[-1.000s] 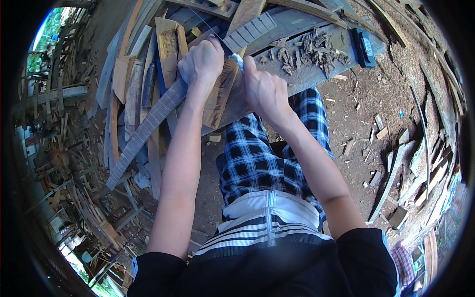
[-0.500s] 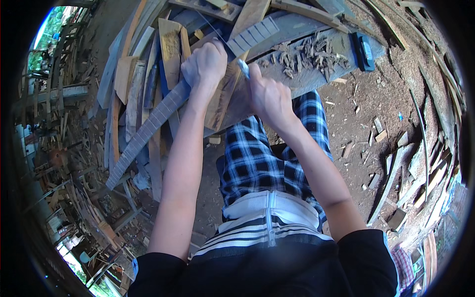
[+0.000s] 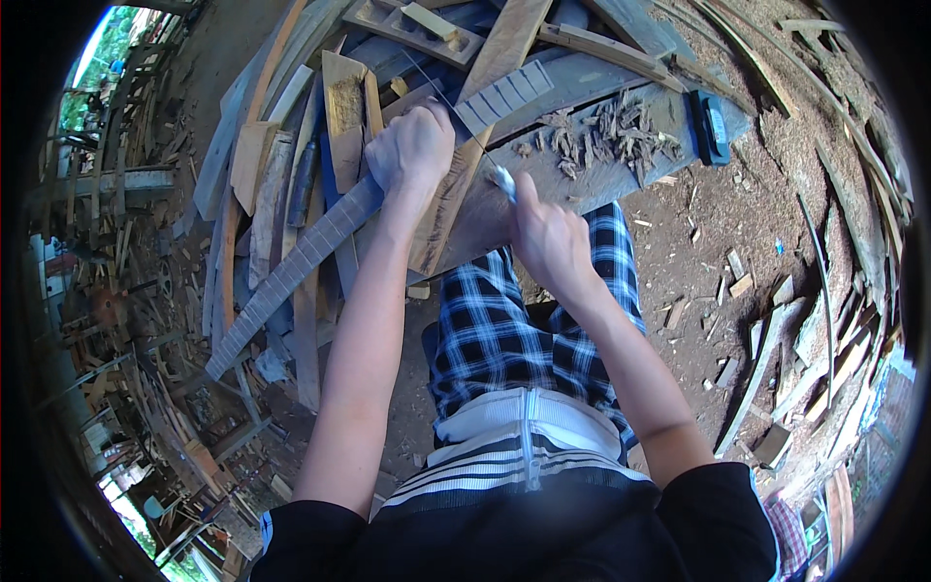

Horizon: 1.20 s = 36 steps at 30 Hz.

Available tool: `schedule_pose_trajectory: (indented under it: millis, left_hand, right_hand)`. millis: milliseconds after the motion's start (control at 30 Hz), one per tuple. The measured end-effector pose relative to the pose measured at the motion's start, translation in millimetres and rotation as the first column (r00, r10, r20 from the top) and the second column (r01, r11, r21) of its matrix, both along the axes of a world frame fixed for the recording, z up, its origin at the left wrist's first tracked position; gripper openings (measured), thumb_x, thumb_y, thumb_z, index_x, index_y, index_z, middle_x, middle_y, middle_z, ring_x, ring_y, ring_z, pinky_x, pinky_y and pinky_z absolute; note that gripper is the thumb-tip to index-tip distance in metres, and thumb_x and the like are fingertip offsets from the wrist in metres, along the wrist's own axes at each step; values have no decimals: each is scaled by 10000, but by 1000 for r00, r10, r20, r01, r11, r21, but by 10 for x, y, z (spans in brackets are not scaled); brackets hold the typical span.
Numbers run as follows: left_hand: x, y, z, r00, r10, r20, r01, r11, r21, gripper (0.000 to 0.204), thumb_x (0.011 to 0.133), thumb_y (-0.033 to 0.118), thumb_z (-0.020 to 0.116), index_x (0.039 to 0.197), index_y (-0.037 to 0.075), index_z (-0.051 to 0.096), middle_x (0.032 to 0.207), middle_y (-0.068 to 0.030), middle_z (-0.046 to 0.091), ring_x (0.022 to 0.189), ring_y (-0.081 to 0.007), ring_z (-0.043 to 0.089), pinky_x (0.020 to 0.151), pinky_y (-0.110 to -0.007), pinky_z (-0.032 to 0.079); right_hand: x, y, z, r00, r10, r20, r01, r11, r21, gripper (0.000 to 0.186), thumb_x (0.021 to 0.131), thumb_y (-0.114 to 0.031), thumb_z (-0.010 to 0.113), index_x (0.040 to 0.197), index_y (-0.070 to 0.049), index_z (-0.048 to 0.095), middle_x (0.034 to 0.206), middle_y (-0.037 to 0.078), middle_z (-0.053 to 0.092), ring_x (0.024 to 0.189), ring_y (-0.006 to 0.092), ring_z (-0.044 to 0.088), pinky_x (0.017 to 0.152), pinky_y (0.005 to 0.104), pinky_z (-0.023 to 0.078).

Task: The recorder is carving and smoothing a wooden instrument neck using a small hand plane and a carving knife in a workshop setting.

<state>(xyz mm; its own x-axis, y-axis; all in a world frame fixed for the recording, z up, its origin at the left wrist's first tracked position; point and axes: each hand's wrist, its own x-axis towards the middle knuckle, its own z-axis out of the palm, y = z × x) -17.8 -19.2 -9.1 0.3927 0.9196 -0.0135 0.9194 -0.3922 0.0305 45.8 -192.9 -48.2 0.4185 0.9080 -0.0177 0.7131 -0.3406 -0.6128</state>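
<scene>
My left hand (image 3: 412, 150) is closed round a long, narrow wooden strip with evenly spaced cross lines, like a guitar fretboard (image 3: 308, 247). The strip slants from lower left to upper right, and its far end lies beyond my knuckles on the bench. In my right hand (image 3: 551, 233) is a thin tool with a whitish handle (image 3: 503, 181). Its narrow, dark blade runs up and left across the fretboard's edge just past my left hand. Whether it is a saw or a file I cannot tell. Under both lies a brown plank (image 3: 436, 209) on the worn bench (image 3: 582, 184).
Curled shavings (image 3: 621, 131) lie in a heap on the bench, with a dark blue box-like object (image 3: 711, 128) at its right corner. Several boards (image 3: 344, 107) crowd the left side. A slotted wooden block (image 3: 417, 29) sits at the back. Offcuts (image 3: 742, 284) litter the ground.
My right hand has drawn back down and to the right with the tool, baring more of its blade. My left hand still grips the fretboard; the whole view has shifted slightly.
</scene>
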Motion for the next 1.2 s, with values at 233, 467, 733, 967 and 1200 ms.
schedule_pose_trajectory:
  millis: [233,467,733,967,1200]
  left_hand:
    - [86,-48,26,999,-38,17,39,999,-15,545,947,314,294,787,6,714,821,-241,680,829,-406,674,763,-483,529]
    - [19,-36,55,1000,5,12,-4,998,-55,566,955,340,284,824,-17,703,872,-257,670,870,-423,656,800,-499,510]
    - [27,-6,10,1000,-20,24,20,1000,3,560,955,330,298,789,-10,711,834,-243,680,841,-401,674,779,-475,525]
    - [69,-47,25,999,-31,29,31,1000,3,559,952,324,294,781,-8,709,833,-245,679,834,-400,675,770,-475,526]
    - [-13,-2,-23,1000,-5,14,5,1000,-6,555,954,318,295,763,5,711,816,-240,680,822,-403,675,761,-476,529]
  right_hand:
    - [133,439,28,992,-22,120,4,990,144,138,875,-121,486,967,-46,415,616,193,626,580,378,645,483,483,499]
    - [41,-14,97,1000,23,0,-23,999,-49,197,893,-134,501,1034,-40,401,630,217,613,596,413,619,520,523,469]
    - [45,267,37,998,-10,65,5,997,81,170,882,-129,497,1000,-46,406,628,214,621,593,397,635,504,506,486]
    - [109,126,56,999,-25,39,26,1000,-10,159,882,-138,490,989,-62,402,613,204,624,582,397,640,495,509,491]
    - [-6,77,-16,1000,-6,23,5,1000,22,228,883,-142,517,1058,-29,427,619,216,610,596,416,622,517,509,485]
